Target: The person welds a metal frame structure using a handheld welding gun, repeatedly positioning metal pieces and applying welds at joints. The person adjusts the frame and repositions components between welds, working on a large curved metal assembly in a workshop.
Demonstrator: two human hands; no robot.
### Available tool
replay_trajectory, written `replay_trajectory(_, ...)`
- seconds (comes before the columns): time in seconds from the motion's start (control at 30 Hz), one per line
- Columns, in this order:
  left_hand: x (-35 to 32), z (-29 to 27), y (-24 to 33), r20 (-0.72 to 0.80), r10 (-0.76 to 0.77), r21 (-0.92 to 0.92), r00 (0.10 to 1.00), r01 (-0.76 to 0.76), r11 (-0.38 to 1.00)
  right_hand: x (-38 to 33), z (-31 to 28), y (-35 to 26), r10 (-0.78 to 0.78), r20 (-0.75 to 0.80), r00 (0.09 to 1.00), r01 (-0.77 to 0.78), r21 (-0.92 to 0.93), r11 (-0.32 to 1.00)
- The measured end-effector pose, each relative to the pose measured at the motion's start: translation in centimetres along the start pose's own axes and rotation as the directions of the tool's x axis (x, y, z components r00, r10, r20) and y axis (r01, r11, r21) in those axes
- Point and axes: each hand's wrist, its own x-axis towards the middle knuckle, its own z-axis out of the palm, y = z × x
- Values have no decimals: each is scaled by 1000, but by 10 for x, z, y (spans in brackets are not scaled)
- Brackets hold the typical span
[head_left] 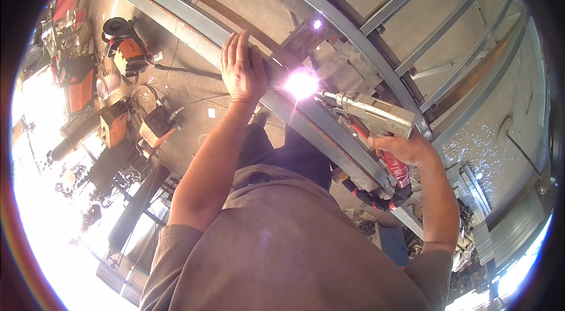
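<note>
My right hand [407, 147] is closed round the grip of a boxy, light-coloured welding gun [376, 112]. Its nozzle points left at a steel beam [347, 149], where a white-violet glare [301, 82] burns at the tip and hides the metal there. From the grip hangs a cable wrapped in red [398, 170], turning black lower down. My left hand [242, 70] lies flat on the same beam, just left of the glare, fingers stretched out and holding nothing.
Beyond the beam runs a curved steel frame with crossbars [412, 55]. On the floor at left stand an orange-and-black machine with a reel [126, 55] and another orange machine [158, 125] with cables. Metal offcuts [347, 70] lie behind the glare. Stacked profiles [474, 190] sit at right.
</note>
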Motion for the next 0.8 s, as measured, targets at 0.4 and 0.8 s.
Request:
replay_trajectory(0.4,0,-2,2,2,-16,-3,1000,16,1000,-5,-1,2,5,17,1000,-6,42,999)
replay_trajectory(0.8,1,-2,2,-38,-1,-5,999,1,1000,-35,-17,18,31,-35,999,-26,134,991)
